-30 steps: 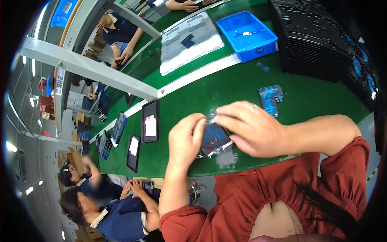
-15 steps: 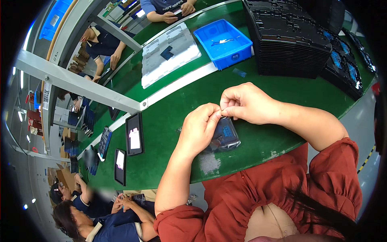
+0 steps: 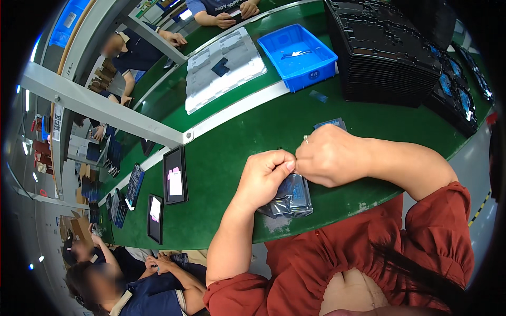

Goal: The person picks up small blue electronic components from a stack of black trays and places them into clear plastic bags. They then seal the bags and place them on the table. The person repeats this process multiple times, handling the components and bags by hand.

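Observation:
A shiny grey plastic pouch point(image 3: 291, 196) with a dark flat part inside hangs over the near edge of the green table point(image 3: 237, 142). My left hand point(image 3: 266, 171) pinches its top edge with thumb and forefinger. My right hand point(image 3: 329, 156), wearing a ring, is closed on the same top edge, touching the left hand's fingertips. A small blue-labelled packet point(image 3: 330, 124) lies on the table just behind my right hand.
A blue bin point(image 3: 300, 55) and a white tray point(image 3: 224, 66) sit at the far side. Stacked black trays point(image 3: 385, 52) stand at the right. Dark tablets point(image 3: 174, 175) lie on the left. Other people work across the table and at the lower left.
My hands have come together from flat on the pouch to pinching its top edge and lifting it upright. The view has shifted slightly.

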